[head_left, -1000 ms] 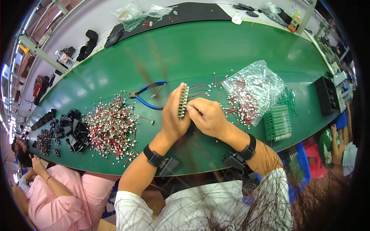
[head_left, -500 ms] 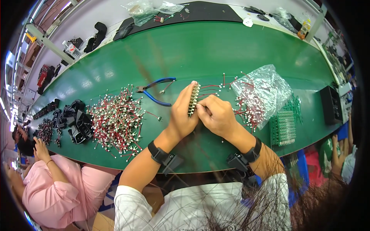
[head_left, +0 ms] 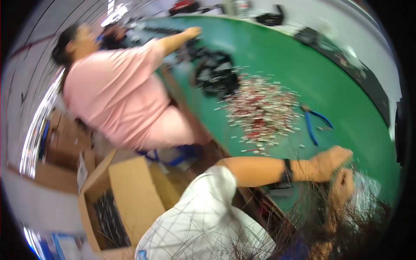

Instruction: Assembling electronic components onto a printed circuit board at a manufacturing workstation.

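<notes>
The view is smeared by motion. At the lower right my left hand [head_left: 331, 162] is closed, its fingers curled at the table's edge area. Half a second ago it held a narrow circuit board strip lined with small white connectors; now the strip barely shows beside the fingers. Close by and nearer to me, my right hand [head_left: 343, 186] is closed too, partly behind loose hair; what it pinches cannot be made out. Left of the hands lie blue-handled cutters [head_left: 309, 123] with jaws apart. Beyond them spreads a heap of small white connectors with red and black wires [head_left: 260, 112].
A co-worker in pink [head_left: 125, 91] sits to the left, one arm reaching over the green table [head_left: 346, 110]. Black parts [head_left: 219, 71] lie in a pile beside the connectors. An open cardboard box [head_left: 136, 182] stands below. A clear plastic bag [head_left: 367, 188] lies past my hands.
The whole view has swung left, so my hands now appear at the lower right. The co-worker and the cardboard box have come fully into view. My hands stay close together.
</notes>
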Demonstrator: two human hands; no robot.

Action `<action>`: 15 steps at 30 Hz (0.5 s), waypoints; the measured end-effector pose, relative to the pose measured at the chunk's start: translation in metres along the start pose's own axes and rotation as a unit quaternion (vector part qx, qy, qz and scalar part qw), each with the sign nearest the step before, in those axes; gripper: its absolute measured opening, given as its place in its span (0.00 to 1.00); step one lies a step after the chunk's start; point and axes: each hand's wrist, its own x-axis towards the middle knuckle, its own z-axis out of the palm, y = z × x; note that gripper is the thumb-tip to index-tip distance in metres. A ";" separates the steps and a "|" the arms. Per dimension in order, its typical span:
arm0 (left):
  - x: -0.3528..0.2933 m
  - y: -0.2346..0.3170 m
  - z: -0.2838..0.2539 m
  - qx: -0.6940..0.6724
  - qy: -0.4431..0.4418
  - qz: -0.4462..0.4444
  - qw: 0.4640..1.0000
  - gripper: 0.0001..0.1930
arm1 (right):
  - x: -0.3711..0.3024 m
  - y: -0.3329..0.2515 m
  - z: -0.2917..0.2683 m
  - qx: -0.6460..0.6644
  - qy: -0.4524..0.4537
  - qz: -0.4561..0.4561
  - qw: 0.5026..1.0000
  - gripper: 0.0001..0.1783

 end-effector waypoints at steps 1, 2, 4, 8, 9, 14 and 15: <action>0.001 -0.005 0.006 0.010 -0.001 0.000 1.000 0.34 | 0.001 0.002 -0.002 -0.031 0.000 0.012 0.999 0.07; 0.006 -0.004 0.009 0.036 -0.001 0.015 0.999 0.34 | 0.002 0.005 -0.005 -0.013 0.003 0.020 1.000 0.08; 0.021 -0.007 0.011 0.032 -0.046 0.018 0.998 0.29 | -0.003 0.029 -0.010 0.010 -0.009 0.021 1.000 0.08; 0.032 -0.027 0.001 0.094 -0.004 0.064 0.994 0.27 | 0.010 0.054 0.014 -0.035 0.039 -0.028 0.998 0.13; 0.036 -0.030 -0.001 0.086 -0.034 0.062 0.994 0.26 | 0.013 0.050 0.014 -0.049 0.055 -0.030 0.997 0.15; 0.049 -0.016 -0.012 0.116 0.029 0.033 0.992 0.23 | 0.013 0.079 -0.008 -0.021 -0.010 -0.057 0.998 0.18; 0.047 -0.016 -0.019 0.126 0.034 0.029 0.991 0.23 | 0.014 0.070 -0.007 -0.035 -0.023 -0.061 0.997 0.19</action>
